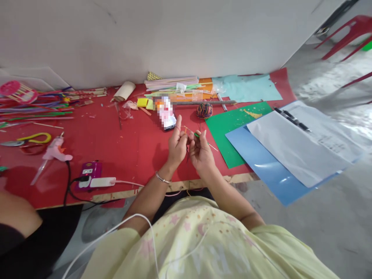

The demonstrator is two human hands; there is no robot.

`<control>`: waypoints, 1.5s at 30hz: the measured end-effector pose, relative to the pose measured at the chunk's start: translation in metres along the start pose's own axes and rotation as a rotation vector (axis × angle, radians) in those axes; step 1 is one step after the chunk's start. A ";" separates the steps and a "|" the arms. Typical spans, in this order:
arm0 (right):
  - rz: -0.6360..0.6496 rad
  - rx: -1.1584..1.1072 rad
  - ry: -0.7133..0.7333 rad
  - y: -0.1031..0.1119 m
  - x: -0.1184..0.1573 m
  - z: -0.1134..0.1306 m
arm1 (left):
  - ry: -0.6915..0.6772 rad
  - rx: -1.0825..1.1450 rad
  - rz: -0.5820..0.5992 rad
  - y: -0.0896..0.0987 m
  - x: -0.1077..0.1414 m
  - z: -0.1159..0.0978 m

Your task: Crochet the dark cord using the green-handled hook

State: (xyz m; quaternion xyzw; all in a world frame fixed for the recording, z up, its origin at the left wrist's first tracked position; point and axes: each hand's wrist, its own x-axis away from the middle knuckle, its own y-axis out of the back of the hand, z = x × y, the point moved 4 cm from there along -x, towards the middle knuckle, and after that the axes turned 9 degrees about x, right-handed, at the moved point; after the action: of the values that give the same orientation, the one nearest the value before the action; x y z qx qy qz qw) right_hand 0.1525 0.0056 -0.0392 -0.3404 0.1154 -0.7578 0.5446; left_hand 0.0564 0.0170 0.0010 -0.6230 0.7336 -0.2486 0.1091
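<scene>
Above the front part of the red table, my two hands are close together. My left hand has its index finger raised, while its thumb and other fingers pinch a small bit of yarn. In my right hand is a thin crochet hook with a green grip; its tip points toward the left hand's fingers. A multicoloured ball of yarn rests just beyond the hands, and a strand runs down from it. Dark yarn hangs between my hands, its details too small to make out.
A phone stands beyond my left hand. On the right lie a green sheet, a blue folder and papers with pens. Leftward are a glue gun, scissors, a purple power strip and another person's limb.
</scene>
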 end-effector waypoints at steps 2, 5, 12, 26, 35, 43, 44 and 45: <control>0.026 0.006 0.015 -0.003 -0.001 -0.001 | -0.159 0.080 -0.135 0.009 -0.004 -0.007; 0.043 0.058 0.071 0.000 -0.003 0.008 | -0.087 0.153 -0.044 0.015 -0.010 -0.007; 0.155 0.275 0.294 0.013 -0.005 0.046 | 0.147 0.313 0.182 0.018 -0.006 -0.014; 0.454 0.573 0.356 0.022 -0.013 0.097 | 0.313 0.365 0.327 0.020 -0.007 -0.009; 0.452 0.229 -0.070 0.020 -0.013 0.049 | 0.357 0.310 0.383 0.015 -0.005 0.000; 0.132 0.070 0.003 0.020 -0.003 0.025 | -0.023 -0.071 0.169 0.008 -0.007 0.004; 0.103 0.107 0.057 0.020 -0.002 0.028 | -0.062 -0.120 0.155 0.008 -0.008 0.005; 0.075 0.140 0.101 0.021 -0.001 0.031 | -0.105 -0.168 0.138 0.008 -0.007 0.006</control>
State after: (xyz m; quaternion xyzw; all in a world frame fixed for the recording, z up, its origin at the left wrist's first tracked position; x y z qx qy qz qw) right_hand 0.1879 0.0044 -0.0277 -0.2582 0.1022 -0.7592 0.5886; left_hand 0.0533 0.0236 -0.0092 -0.5900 0.7863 -0.1453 0.1116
